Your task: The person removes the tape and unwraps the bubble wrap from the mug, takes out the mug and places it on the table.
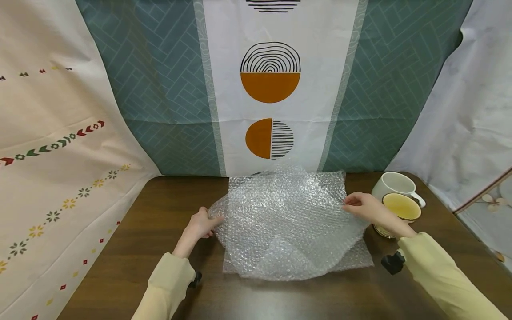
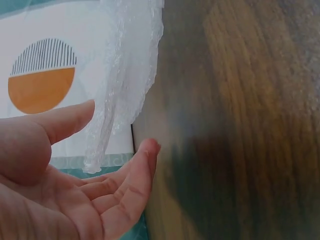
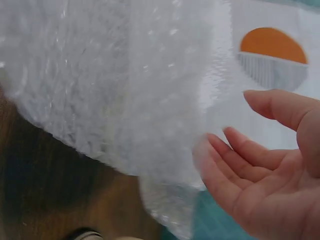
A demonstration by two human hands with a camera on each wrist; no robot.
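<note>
Clear bubble wrap (image 1: 280, 222) lies in loose, overlapping layers in the middle of the table, its upper part bulging. At its left edge is my left hand (image 1: 201, 223). In the left wrist view the thumb and the relaxed fingers (image 2: 131, 192) stand apart on either side of the wrap's hanging edge (image 2: 102, 130). My right hand (image 1: 366, 209) is at the wrap's right side. In the right wrist view its fingertips are right at the sheet (image 3: 165, 100), the thumb (image 3: 277, 106) well apart from them, and nothing is pinched between.
At the right of the brown wooden table (image 1: 132, 235) stand a white mug (image 1: 386, 182) and a cup with a yellow inside (image 1: 402, 206), which my right forearm partly covers. A patterned curtain (image 1: 176, 89) hangs behind the table's back edge, with pale cloth (image 1: 52, 133) at the left.
</note>
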